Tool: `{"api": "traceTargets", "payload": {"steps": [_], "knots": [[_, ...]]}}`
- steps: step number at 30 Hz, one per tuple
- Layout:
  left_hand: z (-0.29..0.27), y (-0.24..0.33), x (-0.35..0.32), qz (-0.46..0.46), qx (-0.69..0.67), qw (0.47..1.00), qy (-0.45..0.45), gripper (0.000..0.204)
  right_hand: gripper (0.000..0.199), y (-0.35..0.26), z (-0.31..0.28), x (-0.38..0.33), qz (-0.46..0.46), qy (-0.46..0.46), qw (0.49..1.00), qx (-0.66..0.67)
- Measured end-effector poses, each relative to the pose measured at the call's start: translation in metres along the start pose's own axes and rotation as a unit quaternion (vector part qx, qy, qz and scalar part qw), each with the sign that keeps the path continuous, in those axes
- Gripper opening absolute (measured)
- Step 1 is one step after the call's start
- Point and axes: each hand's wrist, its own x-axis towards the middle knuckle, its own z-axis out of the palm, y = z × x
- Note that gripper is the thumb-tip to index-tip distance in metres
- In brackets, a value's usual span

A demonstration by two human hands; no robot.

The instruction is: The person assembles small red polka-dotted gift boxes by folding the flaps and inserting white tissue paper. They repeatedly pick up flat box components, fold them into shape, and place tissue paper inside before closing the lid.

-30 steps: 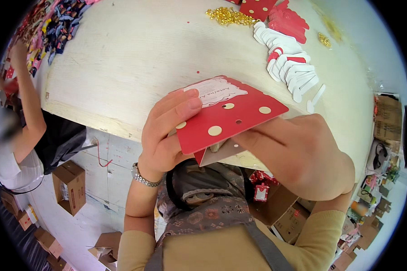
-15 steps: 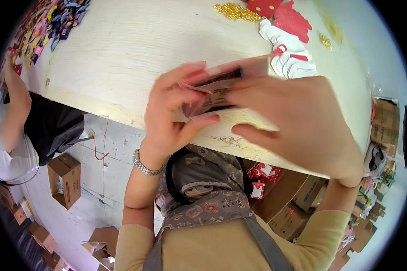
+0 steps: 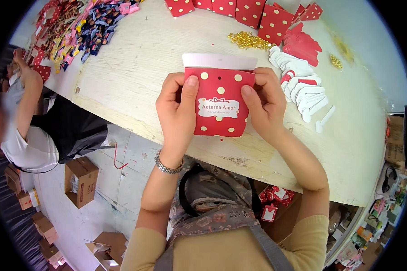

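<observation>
A red gift box (image 3: pixel 219 125) with cream polka dots and a white printed label is held upright over the table's near edge. Its white-lined top flap (image 3: pixel 219 60) stands up, tilted back, and a small dark hole shows near the upper edge of the front. My left hand (image 3: pixel 178 101) grips the left side, thumb on the front and fingers behind. On the other side my right hand (image 3: pixel 266 101) grips it the same way. What the box contains is hidden.
Gold fasteners (image 3: pixel 248 40), white tags (image 3: pixel 307 92) and red cut pieces (image 3: pixel 302 45) lie to the right. Red dotted boxes (image 3: pixel 251 11) line the far side. Wrapped sweets (image 3: pixel 99 31) are piled far left, near another person's arm (image 3: pixel 29 90). Cartons (image 3: pixel 81 180) stand on the floor.
My right hand has moved from over the box's opening to its right side. The box has turned so its dotted front shows, and the head view takes in more of the table's far side.
</observation>
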Motion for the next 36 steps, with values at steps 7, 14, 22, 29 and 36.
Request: {"api": "traceTargets", "payload": {"steps": [7,14,22,29,36], "knots": [[0.008,0.012,0.019,-0.033,-0.007,0.999,0.022,0.017,0.021,0.013,0.000,0.005,0.061,-0.009,0.998,-0.002],[0.012,0.016,0.020,-0.099,-0.068,0.990,-0.079,0.026,0.037,0.003,0.001,0.009,0.252,-0.011,0.952,0.176],[0.005,0.014,0.012,0.008,-0.036,0.994,-0.100,0.014,0.015,0.015,0.004,-0.001,0.008,0.005,0.999,0.046],[0.006,0.021,0.006,-0.016,-0.033,0.996,-0.077,0.011,0.018,0.009,0.004,-0.002,-0.090,0.020,0.995,-0.045],[0.003,0.021,-0.001,-0.024,-0.052,0.995,-0.077,0.023,0.018,0.013,0.002,-0.006,-0.128,-0.015,0.991,0.028]]}}
